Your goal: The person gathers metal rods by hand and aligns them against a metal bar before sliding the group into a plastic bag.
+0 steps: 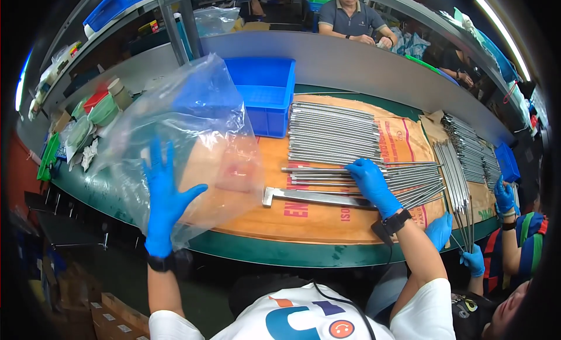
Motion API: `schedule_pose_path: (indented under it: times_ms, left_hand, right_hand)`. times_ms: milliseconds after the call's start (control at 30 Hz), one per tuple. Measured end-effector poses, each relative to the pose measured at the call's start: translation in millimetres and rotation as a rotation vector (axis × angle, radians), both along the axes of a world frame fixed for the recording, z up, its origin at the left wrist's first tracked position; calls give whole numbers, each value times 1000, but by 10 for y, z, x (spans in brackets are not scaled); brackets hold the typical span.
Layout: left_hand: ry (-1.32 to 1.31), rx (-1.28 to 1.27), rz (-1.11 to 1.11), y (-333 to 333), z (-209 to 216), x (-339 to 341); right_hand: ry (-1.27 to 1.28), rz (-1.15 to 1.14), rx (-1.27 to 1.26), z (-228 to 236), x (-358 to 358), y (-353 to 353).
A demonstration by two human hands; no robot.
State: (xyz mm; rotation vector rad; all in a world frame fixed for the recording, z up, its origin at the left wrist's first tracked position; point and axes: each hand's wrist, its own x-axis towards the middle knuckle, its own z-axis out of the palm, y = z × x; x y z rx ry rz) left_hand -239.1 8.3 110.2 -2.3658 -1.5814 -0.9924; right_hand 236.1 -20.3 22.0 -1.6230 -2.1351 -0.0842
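Observation:
My left hand (163,197), in a blue glove, is spread open with the thumb out to the right. It lies against a large clear plastic bag (234,129); whether it is inside or in front of the film I cannot tell. My right hand (371,181), also blue-gloved, reaches down with bent fingers closed on thin metal rods (315,175) in a loose, fanned group. Just below it lies a flat steel bar (321,197) with a short L-shaped head at its left end. Beyond the hand, a neat row of silver rods (333,132) lies side by side.
Brown printed paper (263,223) covers the green table (280,255). A blue bin (272,121) stands behind the bag. Red and green containers (105,109) crowd the left. At right, a co-worker's gloved hand (473,261) is at more rods (453,165). Another person (353,21) sits beyond the partition.

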Motion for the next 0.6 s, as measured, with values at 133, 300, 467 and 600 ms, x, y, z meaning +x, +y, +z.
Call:
schedule_pose_path:
  times_ms: [133, 300, 467, 600]
  left_hand:
    - [348, -254, 84, 256, -274, -259]
    - [266, -325, -175, -317, 240, 321]
    - [412, -468, -6, -17, -596, -71]
    - [356, -445, 222, 672, -1116, -977]
  right_hand:
    - [21, -1, 14, 89, -24, 107]
    - [19, -71, -48, 305, 297, 382]
    - [-58, 11, -137, 453, 269, 1539]
    - [-352, 8, -121, 311, 177, 2650]
